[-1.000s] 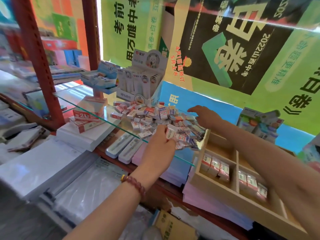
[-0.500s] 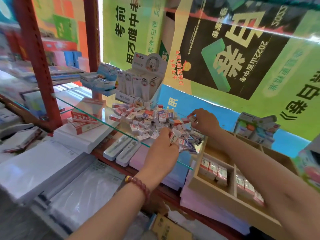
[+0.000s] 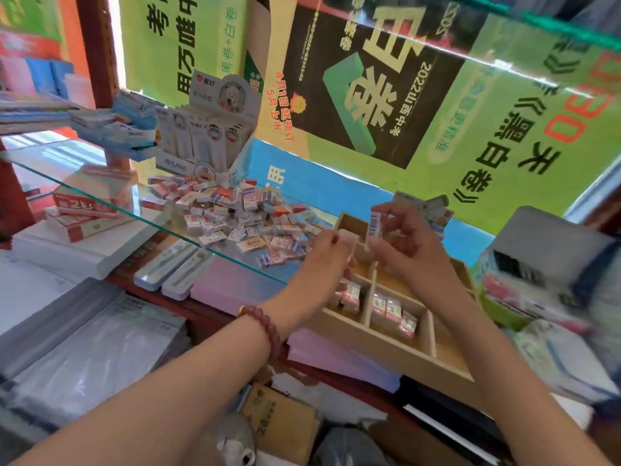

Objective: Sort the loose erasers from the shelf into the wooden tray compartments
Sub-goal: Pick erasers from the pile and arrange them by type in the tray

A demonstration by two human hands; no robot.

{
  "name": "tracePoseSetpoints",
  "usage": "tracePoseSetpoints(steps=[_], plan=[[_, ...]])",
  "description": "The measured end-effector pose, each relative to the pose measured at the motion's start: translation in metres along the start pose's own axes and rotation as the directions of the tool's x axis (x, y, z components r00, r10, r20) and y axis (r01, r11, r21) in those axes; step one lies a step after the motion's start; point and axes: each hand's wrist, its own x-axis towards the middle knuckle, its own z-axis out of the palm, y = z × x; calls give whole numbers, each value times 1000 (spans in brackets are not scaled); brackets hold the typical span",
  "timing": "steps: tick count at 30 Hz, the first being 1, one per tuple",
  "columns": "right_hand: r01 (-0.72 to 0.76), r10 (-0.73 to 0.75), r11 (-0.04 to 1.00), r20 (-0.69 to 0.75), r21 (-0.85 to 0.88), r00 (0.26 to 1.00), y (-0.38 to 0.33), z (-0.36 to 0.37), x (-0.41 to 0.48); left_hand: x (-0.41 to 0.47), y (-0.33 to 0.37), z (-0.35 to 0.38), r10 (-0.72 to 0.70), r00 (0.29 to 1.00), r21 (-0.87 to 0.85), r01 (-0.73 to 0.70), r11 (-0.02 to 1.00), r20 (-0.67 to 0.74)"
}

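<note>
Left hand (image 3: 322, 260), right hand (image 3: 403, 240) moved above wooden tray (image 3: 386, 348), each pinching 1 rectangular eraser (image 3: 374, 225).

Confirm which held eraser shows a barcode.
The eraser pinched upright in the right hand, over the wooden tray; the pale eraser in the left hand shows none.

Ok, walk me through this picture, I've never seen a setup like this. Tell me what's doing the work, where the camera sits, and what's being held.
No machine here: a person works with two bare hands. The one camera is worn on the head, looking forward and down. On the glass shelf lies a pile of loose erasers; beside it, lower down, sits a wooden tray, with sorted erasers standing in two compartments. The right hand pinches a barcoded eraser above the tray; the left hand holds a second eraser next to it.
</note>
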Motion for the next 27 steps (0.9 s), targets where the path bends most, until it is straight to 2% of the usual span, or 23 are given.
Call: tracePoseSetpoints(steps=[4,7,9,11,15,17,18,19,20,21,22,23,25,27], plan=[[-217,225,970,-73,109,972,11,-12,-36,-3,-6,38,-57,983,46,50,998,172],[-300,301,954,-103,27,948,26,-23,-49,-5,-8,61,-143,960,-6,149,989,241],[-330,330,944,-67,13,942,34,-32,-54,-5,-5,76,-193,951,36,190,981,241],[-341,339,940,-58,-19,939,44,-38,-57,-2,-7,87,-183,945,142,149,979,270],[-317,267,923,-231,-218,936,70,-46,-61,5,-16,94,-173,901,173,111,979,398],[-296,237,923,-243,-247,941,83,-52,-64,11,-20,94,-191,899,215,112,970,394],[-287,229,927,-241,-243,943,86,-53,-66,14,-23,93,-180,902,251,83,964,392],[-286,227,928,-248,-239,942,90,-55,-68,18,-27,92,-128,907,353,-24,935,401],[-285,219,929,-271,-237,937,93,-56,-70,20,-28,89,-60,899,509,-190,839,434],[-279,200,929,-307,-243,931,96,-56,-73,24,-30,86,-5,888,650,-333,683,461],[-268,172,931,-349,-250,921,98,-56,-75,26,-30,83,55,866,731,-452,511,497],[-253,138,931,-388,-262,911,99,-55,-78,28,-30,82,88,841,760,-522,386,533],[-223,89,933,-422,-281,902,100,-54,-80,31,-29,81,72,811,768,-574,285,580],[-239,105,920,-392,-309,914,100,-54,-81,31,-31,84,21,777,760,-622,189,630]])
